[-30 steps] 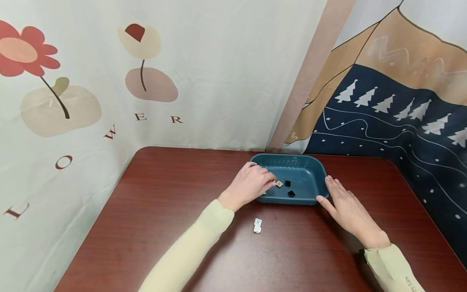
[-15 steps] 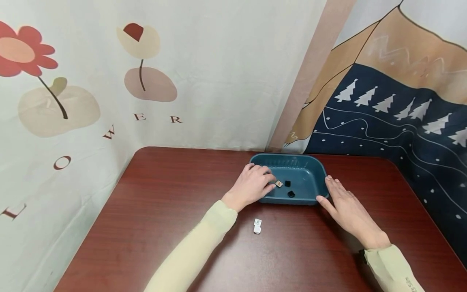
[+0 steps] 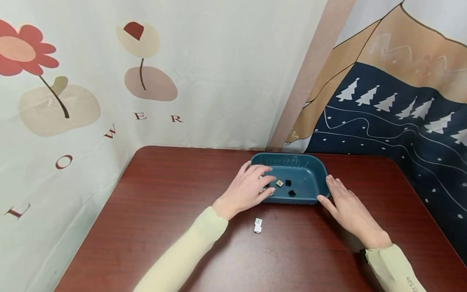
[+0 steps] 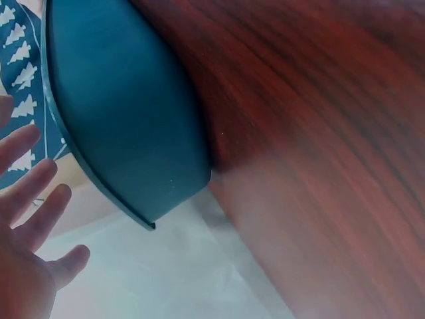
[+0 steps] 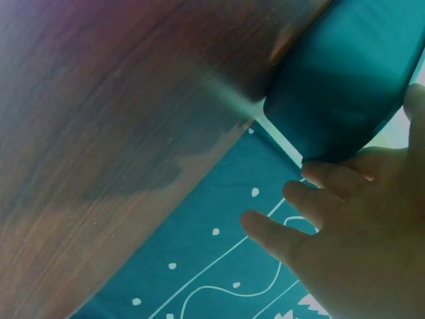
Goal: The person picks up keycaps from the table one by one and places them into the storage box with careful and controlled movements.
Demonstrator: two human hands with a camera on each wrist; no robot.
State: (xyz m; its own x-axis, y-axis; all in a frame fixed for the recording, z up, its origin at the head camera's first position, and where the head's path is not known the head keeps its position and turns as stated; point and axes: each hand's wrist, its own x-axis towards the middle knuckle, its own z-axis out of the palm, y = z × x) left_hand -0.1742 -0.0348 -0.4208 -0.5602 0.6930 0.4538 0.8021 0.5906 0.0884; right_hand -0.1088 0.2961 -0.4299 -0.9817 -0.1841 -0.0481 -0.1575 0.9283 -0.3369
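A blue rectangular tray [image 3: 308, 176] stands at the back of the table. My left hand [image 3: 246, 188] hovers over its left end, fingers spread and apart, and nothing shows between them; in the left wrist view the fingers [image 4: 43, 216] hang beside the tray's wall. Inside the tray lie two small black square pieces, one farther back [image 3: 288, 183] and one nearer [image 3: 292, 193], and a light patterned square piece [image 3: 279, 183]. More small pieces are partly hidden under my left hand. My right hand [image 3: 350, 211] rests against the tray's right end with straight fingers.
Two small white pieces [image 3: 258, 226] lie together on the reddish-brown table [image 3: 175, 190] in front of the tray. Behind the table hangs a white curtain [image 3: 219, 73] with flower prints, and a dark blue tree-patterned cloth [image 3: 397, 125] hangs at the right.
My left hand has drawn slightly left and its fingers have spread apart, uncovering small pieces at the tray's left end. The right hand and tray have stayed put.
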